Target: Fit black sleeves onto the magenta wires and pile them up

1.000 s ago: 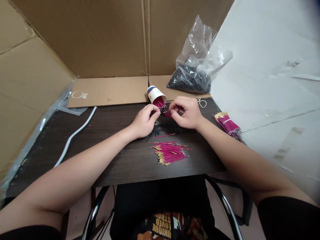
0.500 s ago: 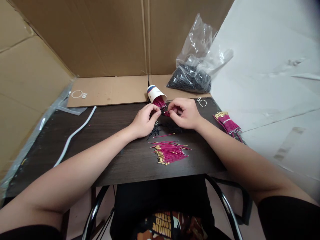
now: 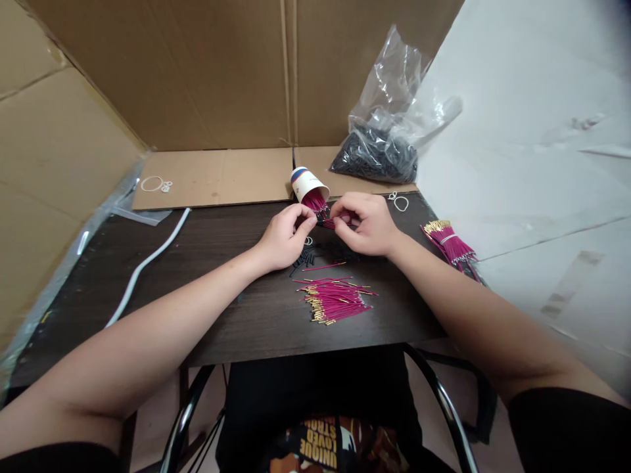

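My right hand [image 3: 365,223] is closed around a few short magenta wires [image 3: 327,224], whose ends point toward my left hand. The thumb and forefinger of my left hand [image 3: 290,238] are pinched together close to those ends. Whatever sits in that pinch is too small to make out. Just behind both hands, a white paper cup [image 3: 306,182] lies tilted with its mouth toward me, more magenta wires inside. Small black tubes [image 3: 304,257] are scattered under and between my hands. Nearer me lies a pile of magenta wires with gold tips [image 3: 335,301].
A clear plastic bag of black tubes [image 3: 377,154] stands at the back right. Rubber-banded magenta wires [image 3: 454,244] lie by the right edge. White bands [image 3: 400,203] rest on the table, others on the cardboard [image 3: 211,177]. A white tube [image 3: 142,266] curves along the left.
Both hands stay almost in place, with only slight finger movement. The view has shifted a little; the cup, the pile and the bag stand as before.
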A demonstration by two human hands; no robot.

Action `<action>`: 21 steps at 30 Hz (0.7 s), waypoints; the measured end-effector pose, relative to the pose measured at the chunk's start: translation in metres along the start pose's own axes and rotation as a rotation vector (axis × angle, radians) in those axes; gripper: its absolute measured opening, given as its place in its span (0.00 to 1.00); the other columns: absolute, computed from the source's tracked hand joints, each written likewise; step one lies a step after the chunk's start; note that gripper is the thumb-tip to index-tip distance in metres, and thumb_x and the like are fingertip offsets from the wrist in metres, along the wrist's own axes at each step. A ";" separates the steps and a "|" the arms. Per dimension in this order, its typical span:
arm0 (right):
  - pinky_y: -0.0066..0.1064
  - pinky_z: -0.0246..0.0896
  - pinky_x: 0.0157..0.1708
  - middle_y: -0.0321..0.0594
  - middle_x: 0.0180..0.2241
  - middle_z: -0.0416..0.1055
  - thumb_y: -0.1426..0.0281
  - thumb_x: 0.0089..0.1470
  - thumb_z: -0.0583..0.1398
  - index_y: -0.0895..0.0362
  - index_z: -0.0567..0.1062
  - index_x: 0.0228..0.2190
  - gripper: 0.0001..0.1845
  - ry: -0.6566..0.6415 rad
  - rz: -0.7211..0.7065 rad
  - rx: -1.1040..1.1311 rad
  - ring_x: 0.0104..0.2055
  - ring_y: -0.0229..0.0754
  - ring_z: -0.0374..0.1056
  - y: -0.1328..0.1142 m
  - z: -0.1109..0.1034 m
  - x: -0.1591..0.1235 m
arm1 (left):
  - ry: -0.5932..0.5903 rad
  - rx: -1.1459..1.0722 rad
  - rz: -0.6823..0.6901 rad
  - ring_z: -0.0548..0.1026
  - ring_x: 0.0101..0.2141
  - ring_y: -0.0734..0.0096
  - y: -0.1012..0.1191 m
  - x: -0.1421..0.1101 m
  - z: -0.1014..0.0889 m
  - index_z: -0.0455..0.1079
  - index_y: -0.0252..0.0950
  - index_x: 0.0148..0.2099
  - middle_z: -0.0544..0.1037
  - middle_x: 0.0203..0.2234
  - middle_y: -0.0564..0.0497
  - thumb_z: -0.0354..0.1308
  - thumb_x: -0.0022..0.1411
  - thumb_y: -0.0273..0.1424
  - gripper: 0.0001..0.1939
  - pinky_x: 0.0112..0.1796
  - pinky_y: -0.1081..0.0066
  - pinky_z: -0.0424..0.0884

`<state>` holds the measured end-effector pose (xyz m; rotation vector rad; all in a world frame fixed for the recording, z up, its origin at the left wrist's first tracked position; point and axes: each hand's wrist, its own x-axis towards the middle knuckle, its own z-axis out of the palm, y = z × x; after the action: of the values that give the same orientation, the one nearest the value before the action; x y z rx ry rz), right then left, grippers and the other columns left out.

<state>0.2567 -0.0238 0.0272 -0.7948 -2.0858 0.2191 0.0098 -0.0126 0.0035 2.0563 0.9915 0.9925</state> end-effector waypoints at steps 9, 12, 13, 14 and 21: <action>0.33 0.58 0.31 0.35 0.30 0.70 0.77 0.62 0.62 0.55 0.76 0.36 0.05 -0.003 -0.097 0.005 0.29 0.38 0.65 0.002 -0.002 0.001 | -0.017 -0.164 -0.103 0.73 0.37 0.65 -0.001 0.003 0.002 0.73 0.35 0.47 0.80 0.40 0.46 0.60 0.78 0.38 0.11 0.42 0.65 0.70; 0.33 0.58 0.31 0.36 0.31 0.70 0.77 0.63 0.62 0.55 0.77 0.37 0.05 -0.013 -0.107 -0.022 0.30 0.39 0.65 0.001 -0.003 0.001 | -0.019 -0.216 -0.127 0.73 0.37 0.65 -0.002 0.005 0.002 0.72 0.35 0.46 0.79 0.38 0.47 0.60 0.78 0.38 0.11 0.42 0.65 0.70; 0.34 0.59 0.31 0.36 0.31 0.70 0.76 0.63 0.62 0.55 0.77 0.37 0.05 -0.015 -0.107 -0.030 0.30 0.39 0.65 0.001 -0.004 0.001 | -0.020 -0.223 -0.129 0.72 0.36 0.65 -0.003 0.005 0.002 0.72 0.35 0.46 0.78 0.37 0.47 0.60 0.78 0.38 0.11 0.41 0.66 0.70; 0.34 0.59 0.31 0.36 0.31 0.70 0.76 0.64 0.62 0.55 0.77 0.38 0.05 -0.015 -0.106 -0.034 0.30 0.39 0.65 0.001 -0.004 0.001 | -0.020 -0.227 -0.129 0.72 0.36 0.66 -0.003 0.006 0.002 0.73 0.35 0.46 0.78 0.37 0.48 0.60 0.78 0.38 0.11 0.41 0.66 0.69; 0.35 0.59 0.33 0.37 0.30 0.72 0.73 0.63 0.62 0.54 0.78 0.37 0.03 -0.042 -0.018 -0.036 0.30 0.39 0.65 0.002 -0.001 0.000 | -0.012 -0.235 -0.123 0.71 0.35 0.67 -0.002 0.005 0.002 0.73 0.35 0.45 0.77 0.36 0.48 0.61 0.79 0.37 0.10 0.40 0.66 0.69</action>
<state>0.2581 -0.0226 0.0268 -0.7990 -2.1403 0.1905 0.0128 -0.0074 0.0032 1.7861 0.9359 0.9809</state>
